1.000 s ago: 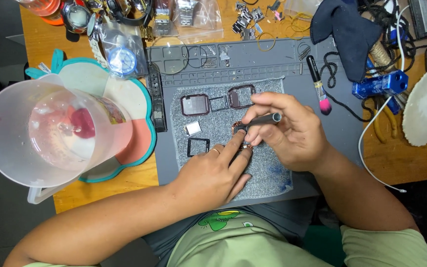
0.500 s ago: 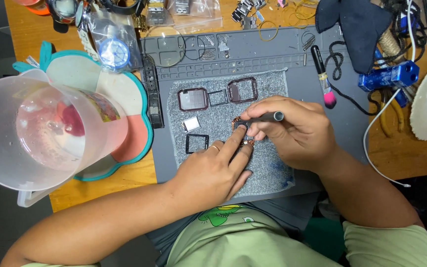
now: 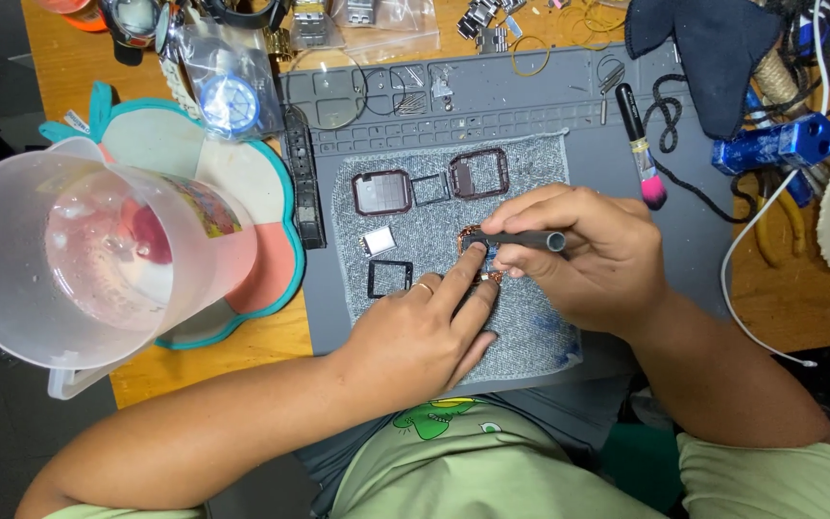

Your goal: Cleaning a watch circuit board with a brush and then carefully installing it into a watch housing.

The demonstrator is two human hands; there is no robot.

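My right hand (image 3: 583, 255) grips a dark grey pen-like tool (image 3: 523, 239) held almost level, its tip at a small copper-coloured watch case (image 3: 474, 252) on the grey cloth pad (image 3: 530, 163). My left hand (image 3: 415, 336) presses that case down with index and middle fingertips; a ring sits on one finger. Most of the case is hidden under the fingers. Left of the hands lie square watch frames (image 3: 381, 192), a dark frame (image 3: 479, 174), a small square module (image 3: 378, 240) and a black bezel (image 3: 390, 278).
A clear plastic jug (image 3: 79, 259) stands at the left on a flower-shaped mat (image 3: 242, 192). A black strap (image 3: 304, 178), a pink-tipped brush (image 3: 640, 144), a blue tool (image 3: 775, 144), a bagged watch (image 3: 228, 96) and cables crowd the grey work mat (image 3: 626, 96) and wooden table.
The view has shifted slightly. Both hands stay on the small case, with the tool tip still against it; my left fingers have reached a little further forward.
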